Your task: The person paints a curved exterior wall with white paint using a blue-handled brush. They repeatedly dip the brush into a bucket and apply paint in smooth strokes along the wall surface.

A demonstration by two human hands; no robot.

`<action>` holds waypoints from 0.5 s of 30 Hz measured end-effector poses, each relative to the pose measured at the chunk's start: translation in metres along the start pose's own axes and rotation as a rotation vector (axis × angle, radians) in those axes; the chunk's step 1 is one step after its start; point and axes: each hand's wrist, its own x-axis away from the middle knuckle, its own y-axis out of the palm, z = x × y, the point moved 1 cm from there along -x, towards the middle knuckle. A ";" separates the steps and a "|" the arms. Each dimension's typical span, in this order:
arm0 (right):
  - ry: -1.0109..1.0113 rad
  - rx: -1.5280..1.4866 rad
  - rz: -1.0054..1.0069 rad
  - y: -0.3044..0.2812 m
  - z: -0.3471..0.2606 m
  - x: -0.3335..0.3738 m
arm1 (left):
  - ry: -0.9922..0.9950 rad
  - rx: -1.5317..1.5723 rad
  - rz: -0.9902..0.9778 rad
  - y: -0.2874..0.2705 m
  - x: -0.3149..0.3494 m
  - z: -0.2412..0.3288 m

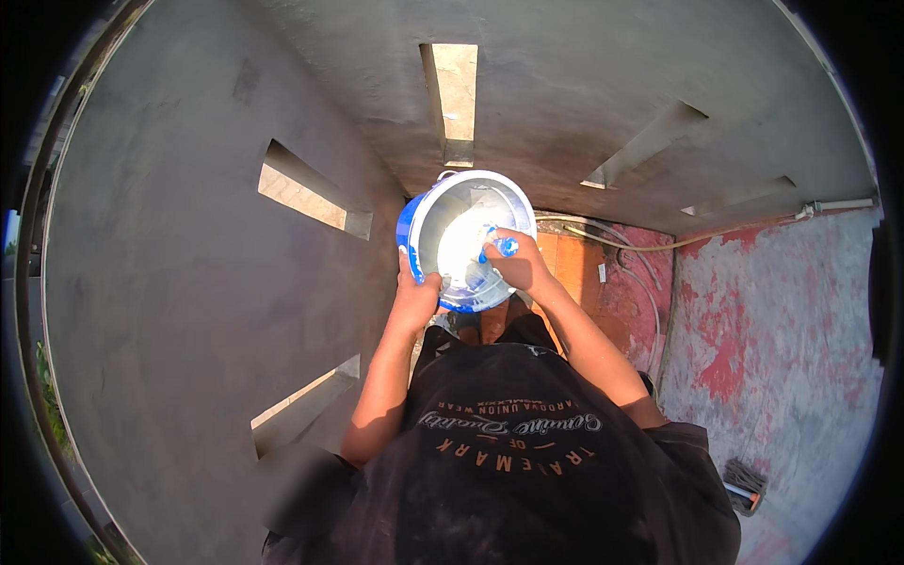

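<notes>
A blue bucket point(408, 226) with a white rim is tilted toward me in front of my body. Bright white paint point(463, 247) shows inside, partly washed out by glare. My left hand point(415, 299) is closed on the bucket's near-left edge, thumb on the rim. Inside the opening, my right hand point(516, 262) is wrapped round a blue handle smeared with white point(507, 247). The working end of that tool is lost in the glare, so its kind cannot be made out.
Grey walls point(169, 264) with narrow slot openings point(306, 193) stand close on the left and ahead. A pale hose point(603, 235) runs along the wall's foot on the right, over orange tiles point(565, 264). A brush head point(746, 480) lies lower right on worn, red-patched ground point(753, 348).
</notes>
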 end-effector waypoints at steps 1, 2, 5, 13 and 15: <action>-0.025 0.004 -0.002 0.005 0.009 -0.003 | 0.012 -0.070 0.030 0.000 -0.001 -0.001; -0.040 0.010 -0.008 0.010 0.015 -0.005 | 0.016 -0.150 0.060 -0.001 -0.002 -0.003; -0.050 0.066 -0.030 0.018 0.021 -0.010 | 0.075 -0.051 0.039 -0.005 0.000 -0.007; -0.006 0.104 -0.021 0.026 0.008 -0.017 | 0.079 0.004 0.047 -0.012 0.000 -0.012; 0.013 0.075 -0.047 0.029 0.006 -0.019 | 0.092 -0.021 0.065 -0.011 -0.001 -0.013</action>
